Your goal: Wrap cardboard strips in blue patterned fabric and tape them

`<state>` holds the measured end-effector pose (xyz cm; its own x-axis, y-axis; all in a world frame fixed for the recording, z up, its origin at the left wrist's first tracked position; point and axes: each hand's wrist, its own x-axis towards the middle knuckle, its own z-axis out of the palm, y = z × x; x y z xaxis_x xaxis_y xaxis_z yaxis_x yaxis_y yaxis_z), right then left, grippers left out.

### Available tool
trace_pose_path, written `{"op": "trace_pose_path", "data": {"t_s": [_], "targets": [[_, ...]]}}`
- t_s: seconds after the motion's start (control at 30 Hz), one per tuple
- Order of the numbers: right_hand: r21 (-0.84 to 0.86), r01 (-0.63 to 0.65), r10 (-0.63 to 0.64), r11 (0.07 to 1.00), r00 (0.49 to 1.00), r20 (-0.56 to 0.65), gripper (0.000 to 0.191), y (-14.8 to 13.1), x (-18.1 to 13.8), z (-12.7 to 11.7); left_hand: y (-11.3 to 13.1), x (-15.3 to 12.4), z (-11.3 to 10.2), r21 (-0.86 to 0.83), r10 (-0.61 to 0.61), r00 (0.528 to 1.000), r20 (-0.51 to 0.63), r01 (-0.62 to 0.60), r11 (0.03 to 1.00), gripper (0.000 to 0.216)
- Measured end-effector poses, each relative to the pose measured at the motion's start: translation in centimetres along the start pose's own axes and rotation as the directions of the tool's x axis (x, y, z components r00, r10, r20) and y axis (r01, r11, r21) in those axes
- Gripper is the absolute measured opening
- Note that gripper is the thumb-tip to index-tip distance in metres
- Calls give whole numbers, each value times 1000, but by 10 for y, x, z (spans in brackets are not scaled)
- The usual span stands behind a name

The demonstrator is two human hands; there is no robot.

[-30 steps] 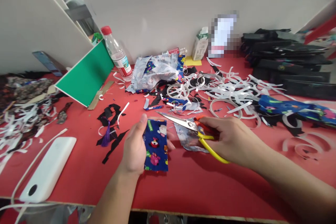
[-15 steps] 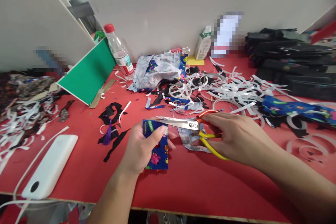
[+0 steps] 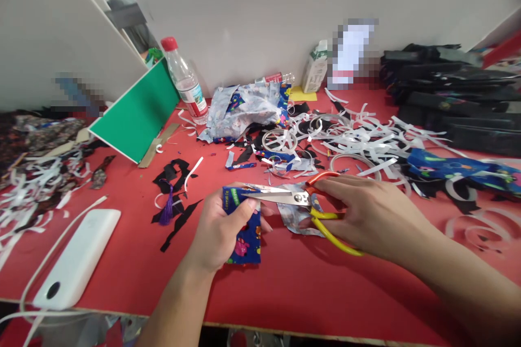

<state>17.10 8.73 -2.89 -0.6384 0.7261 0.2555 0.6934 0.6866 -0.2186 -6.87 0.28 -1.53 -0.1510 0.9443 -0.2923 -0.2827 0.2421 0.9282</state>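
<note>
My left hand [image 3: 220, 230] grips a small blue cartoon-print fabric piece [image 3: 245, 233], thumb pressed on its face, near the front middle of the red table [image 3: 309, 282]. My right hand [image 3: 366, 214] holds yellow-and-orange-handled scissors [image 3: 293, 199]. Their steel blades point left and reach the upper edge of the blue piece. A pale fabric scrap [image 3: 297, 219] lies flat under the scissors.
A white power bank [image 3: 77, 257] with cable lies front left. Behind stand a green board [image 3: 136, 111], a red-capped bottle [image 3: 185, 81], a carton [image 3: 315, 68], crumpled printed fabric [image 3: 248, 108], white strip offcuts [image 3: 362, 141] and black stacked pieces [image 3: 451, 92]. Black scraps [image 3: 175, 195] lie left of my hands.
My left thumb has folded down onto the blue piece. The scissors have swung level and moved left, their blades now at the piece's top edge.
</note>
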Motion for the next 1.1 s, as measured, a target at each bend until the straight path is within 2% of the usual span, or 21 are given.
{"op": "trace_pose_path", "data": {"t_s": [0.17, 0.27, 0.37, 0.47, 0.6, 0.77, 0.9, 1.1], "targets": [[-85, -30, 25, 996, 998, -59, 17, 0, -3, 1, 1, 0, 4, -11, -7, 1000, -27, 7, 1000, 24], [-77, -91, 91, 993, 996, -5, 18, -1, -2, 3, 3, 0, 7, -20, -19, 998, -64, 17, 1000, 26], [-17, -210, 211, 978, 975, 72, 18, -5, 2, 4, 3, 0, 8, -56, -24, 997, -73, 20, 998, 27], [76, -367, 359, 927, 928, 97, 33, -8, 8, 1, 2, 2, 8, -112, -33, 995, -94, 22, 993, 29], [183, -501, 483, 846, 865, 137, 56, -11, 14, -3, -1, 11, 9, -193, -12, 969, -246, -37, 981, 34], [313, -501, 474, 807, 865, 162, 60, -13, 16, -2, -3, 23, 14, -280, 1, 940, -342, -103, 954, 36], [325, -512, 475, 795, 859, 191, 61, -15, 17, -2, -1, 27, 17, -331, -31, 886, -462, -139, 933, 36], [433, -487, 449, 758, 872, 196, 58, -13, 15, 4, 3, 25, 21, -256, 21, 849, -528, -183, 949, 41]]}}
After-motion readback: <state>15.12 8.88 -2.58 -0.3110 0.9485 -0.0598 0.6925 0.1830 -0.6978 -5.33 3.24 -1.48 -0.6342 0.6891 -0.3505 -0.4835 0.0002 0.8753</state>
